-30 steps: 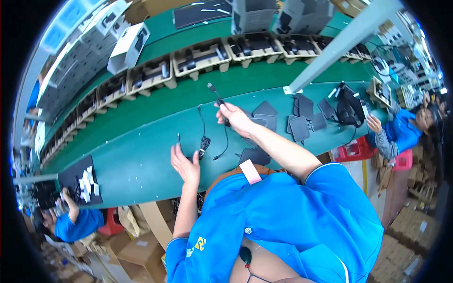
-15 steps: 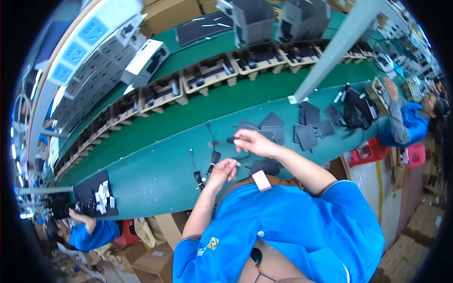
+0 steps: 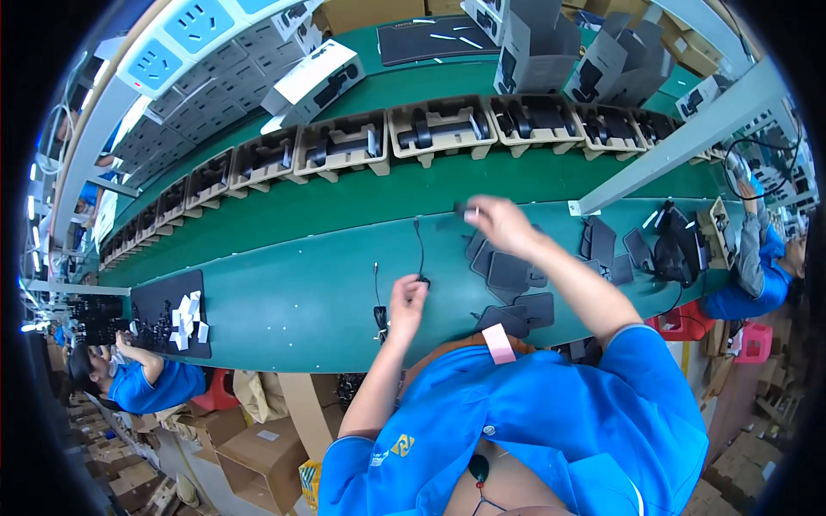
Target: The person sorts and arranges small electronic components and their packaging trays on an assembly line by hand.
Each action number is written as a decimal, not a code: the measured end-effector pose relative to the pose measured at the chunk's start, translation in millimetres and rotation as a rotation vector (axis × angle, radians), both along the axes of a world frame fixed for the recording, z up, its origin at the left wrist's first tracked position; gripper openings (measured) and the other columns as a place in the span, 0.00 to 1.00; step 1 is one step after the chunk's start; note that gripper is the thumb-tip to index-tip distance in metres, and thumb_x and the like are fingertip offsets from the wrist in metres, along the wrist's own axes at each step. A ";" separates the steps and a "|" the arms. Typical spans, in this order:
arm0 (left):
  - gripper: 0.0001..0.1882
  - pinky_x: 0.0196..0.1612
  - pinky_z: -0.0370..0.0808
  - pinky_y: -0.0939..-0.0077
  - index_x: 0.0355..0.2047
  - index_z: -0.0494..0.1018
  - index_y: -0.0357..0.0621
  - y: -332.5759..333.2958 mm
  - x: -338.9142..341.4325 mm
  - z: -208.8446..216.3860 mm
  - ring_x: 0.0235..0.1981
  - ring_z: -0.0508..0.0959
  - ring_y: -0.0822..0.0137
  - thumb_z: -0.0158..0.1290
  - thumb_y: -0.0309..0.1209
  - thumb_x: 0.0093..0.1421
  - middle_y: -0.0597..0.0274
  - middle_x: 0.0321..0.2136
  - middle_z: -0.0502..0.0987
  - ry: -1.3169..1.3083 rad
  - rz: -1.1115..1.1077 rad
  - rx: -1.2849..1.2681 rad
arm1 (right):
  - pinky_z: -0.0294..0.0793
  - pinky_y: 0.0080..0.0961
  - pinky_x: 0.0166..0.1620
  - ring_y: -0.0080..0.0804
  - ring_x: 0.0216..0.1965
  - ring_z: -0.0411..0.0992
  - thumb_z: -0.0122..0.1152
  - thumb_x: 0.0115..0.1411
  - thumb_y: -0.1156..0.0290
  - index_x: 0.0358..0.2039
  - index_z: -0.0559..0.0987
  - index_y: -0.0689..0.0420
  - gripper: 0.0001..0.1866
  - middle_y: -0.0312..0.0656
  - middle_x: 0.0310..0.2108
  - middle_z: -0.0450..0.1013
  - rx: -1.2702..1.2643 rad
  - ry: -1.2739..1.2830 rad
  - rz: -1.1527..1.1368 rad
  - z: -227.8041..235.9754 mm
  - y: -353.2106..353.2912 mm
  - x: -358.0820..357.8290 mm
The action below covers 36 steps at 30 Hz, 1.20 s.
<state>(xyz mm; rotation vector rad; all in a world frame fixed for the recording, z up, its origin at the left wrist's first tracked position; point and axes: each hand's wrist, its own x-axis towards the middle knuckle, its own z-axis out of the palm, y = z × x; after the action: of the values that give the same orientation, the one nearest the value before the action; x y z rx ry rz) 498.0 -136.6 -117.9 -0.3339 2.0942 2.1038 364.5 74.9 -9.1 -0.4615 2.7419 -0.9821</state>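
Note:
My right hand [image 3: 501,227] is raised above the far part of the green bench [image 3: 249,310], its fingers pinching a small black piece [image 3: 465,210] with a pale end, blurred by motion. Lower and to the left, my left hand [image 3: 408,301] has its fingers curled at the near end of a thin black cable [image 3: 421,245], which stretches away from me over the bench. Just left of that hand lies a bundled black cable [image 3: 380,320] with a light tie. Flat dark grey pads [image 3: 514,273] lie in a loose group under and beside my right forearm.
Beyond the bench, a row of moulded trays [image 3: 344,155] holds black parts. A slanting metal post [image 3: 680,142] rises at right. More pads [image 3: 602,243] and a black bag [image 3: 677,249] lie there. Co-workers sit at the left [image 3: 155,374] and right [image 3: 766,267].
My right hand has moved away from me and to the right with the black piece. My left hand has closed in on the thin cable. The whole view has shifted.

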 end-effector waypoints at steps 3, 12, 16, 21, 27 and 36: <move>0.15 0.38 0.70 0.81 0.47 0.61 0.40 -20.8 7.6 -9.2 0.34 0.74 0.69 0.46 0.24 0.59 0.56 0.36 0.72 -0.078 0.106 -0.023 | 0.71 0.37 0.37 0.45 0.33 0.73 0.52 0.56 0.64 0.40 0.75 0.60 0.15 0.47 0.32 0.75 0.070 0.164 -0.181 -7.4 12.5 -79.3; 0.14 0.34 0.71 0.82 0.45 0.61 0.40 -63.9 37.7 -56.4 0.30 0.73 0.71 0.45 0.23 0.58 0.57 0.34 0.72 -0.129 0.257 -0.056 | 0.69 0.37 0.36 0.48 0.33 0.72 0.52 0.56 0.62 0.33 0.74 0.61 0.14 0.48 0.30 0.74 0.456 0.352 -0.376 -0.5 0.7 -226.9; 0.15 0.31 0.71 0.84 0.45 0.61 0.40 -73.7 41.8 -63.8 0.26 0.73 0.72 0.46 0.23 0.58 0.58 0.33 0.72 -0.125 0.338 0.022 | 0.69 0.36 0.36 0.47 0.33 0.72 0.50 0.57 0.64 0.40 0.74 0.60 0.15 0.47 0.34 0.74 0.530 0.253 -0.256 22.4 2.7 -237.2; 0.14 0.29 0.71 0.85 0.45 0.61 0.40 -73.9 33.3 -68.9 0.24 0.72 0.73 0.45 0.22 0.58 0.59 0.33 0.72 -0.157 0.298 -0.119 | 0.69 0.35 0.36 0.46 0.33 0.72 0.51 0.56 0.66 0.39 0.74 0.61 0.14 0.47 0.34 0.74 0.326 0.224 -0.238 8.9 -18.6 -214.0; 0.14 0.27 0.71 0.84 0.45 0.60 0.40 -77.2 26.1 -73.6 0.23 0.72 0.73 0.44 0.21 0.58 0.59 0.34 0.71 -0.172 0.301 -0.146 | 0.69 0.36 0.32 0.45 0.31 0.70 0.53 0.53 0.68 0.29 0.74 0.62 0.09 0.47 0.29 0.72 0.135 0.434 -0.103 -24.4 -69.0 -209.1; 0.13 0.27 0.72 0.83 0.45 0.60 0.39 -91.3 32.7 -72.4 0.22 0.73 0.72 0.43 0.21 0.59 0.59 0.36 0.69 -0.196 0.380 -0.023 | 0.68 0.31 0.25 0.38 0.25 0.68 0.50 0.48 0.74 0.25 0.74 0.59 0.05 0.44 0.23 0.69 0.907 0.946 0.021 -71.8 -142.2 -233.4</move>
<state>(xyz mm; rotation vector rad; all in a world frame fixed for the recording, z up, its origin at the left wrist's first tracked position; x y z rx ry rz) 530.7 -227.9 -190.3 -0.9676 2.0694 2.1291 131.1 -67.3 -80.8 -0.9051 3.4783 0.7489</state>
